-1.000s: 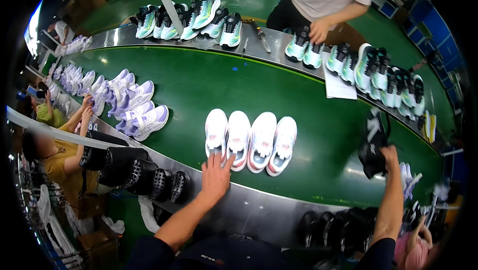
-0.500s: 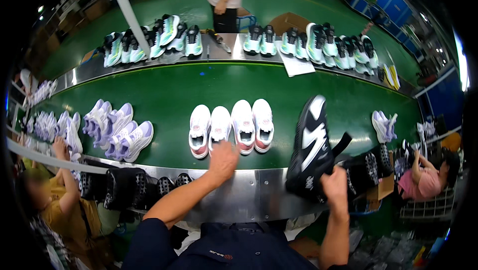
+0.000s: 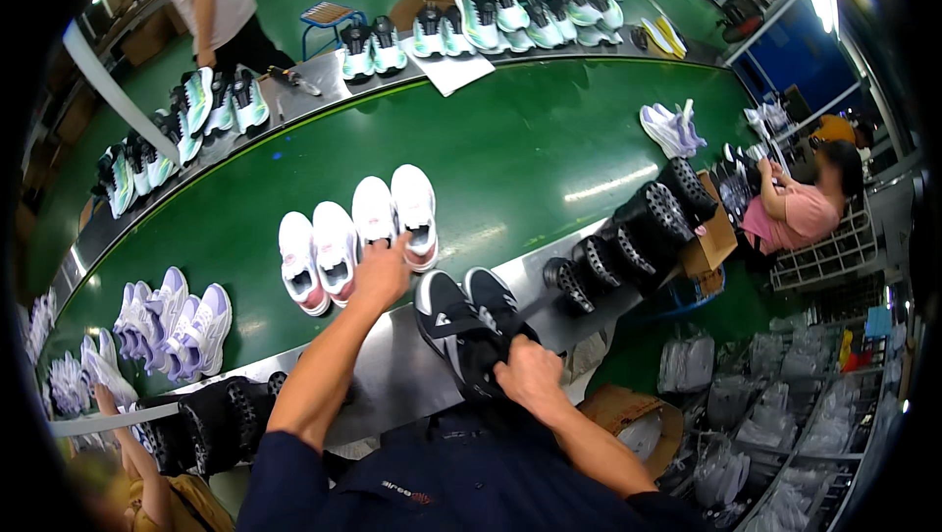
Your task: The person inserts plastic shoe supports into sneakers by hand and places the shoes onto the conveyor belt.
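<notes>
Two pairs of white sneakers with pink heels stand side by side on the green belt: one sneaker (image 3: 336,249) belongs to the left pair, another (image 3: 415,213) to the right. My left hand (image 3: 381,275) is at the heel openings of the right pair, fingers apart, their tips partly hidden against the shoes. Over the metal edge, a pair of black sneakers (image 3: 453,321) with white marks and pale sole edges points away from me. My right hand (image 3: 530,372) is closed on the heel end of the right one; its grip is partly hidden.
Black shoes (image 3: 633,238) line the metal ledge (image 3: 388,360) on the right, more on the left. Lilac-white sneakers (image 3: 201,336) stand left on the green belt (image 3: 510,159). Mint-and-black sneakers (image 3: 481,17) fill the far shelf. One person (image 3: 800,203) sits right; others are left and far.
My view has turned right. My left hand has shifted from the left white pair to the right one. The black footwear in my right hand has come down and closer to my left hand.
</notes>
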The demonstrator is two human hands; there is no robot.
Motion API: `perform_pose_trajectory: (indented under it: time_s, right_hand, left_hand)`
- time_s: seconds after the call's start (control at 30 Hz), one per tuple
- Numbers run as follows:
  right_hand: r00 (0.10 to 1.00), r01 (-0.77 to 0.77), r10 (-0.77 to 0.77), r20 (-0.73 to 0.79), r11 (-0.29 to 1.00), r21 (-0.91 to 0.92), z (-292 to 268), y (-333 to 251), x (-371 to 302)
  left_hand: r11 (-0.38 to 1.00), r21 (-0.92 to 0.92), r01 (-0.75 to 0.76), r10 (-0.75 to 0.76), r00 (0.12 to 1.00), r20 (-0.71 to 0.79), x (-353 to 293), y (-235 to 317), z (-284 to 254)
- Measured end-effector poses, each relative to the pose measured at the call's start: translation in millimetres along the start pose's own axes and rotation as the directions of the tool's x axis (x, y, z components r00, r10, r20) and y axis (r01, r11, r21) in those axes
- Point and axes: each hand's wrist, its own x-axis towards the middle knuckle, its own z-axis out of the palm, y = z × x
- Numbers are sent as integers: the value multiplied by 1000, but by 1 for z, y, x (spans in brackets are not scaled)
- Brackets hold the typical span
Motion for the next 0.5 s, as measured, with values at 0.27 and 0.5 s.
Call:
perform_pose_trajectory:
  time_s: [0.27,0.5]
  right_hand:
    - [953,302,-293,-80,943,141,27,3,-9]
    - [970,218,-163,-179,909,354,35,77,22]
  left_hand:
    - [910,-399,-115,119,993,-15,-133,22,15]
    - [967,39,-251,251,921,-297,-139,122,23]
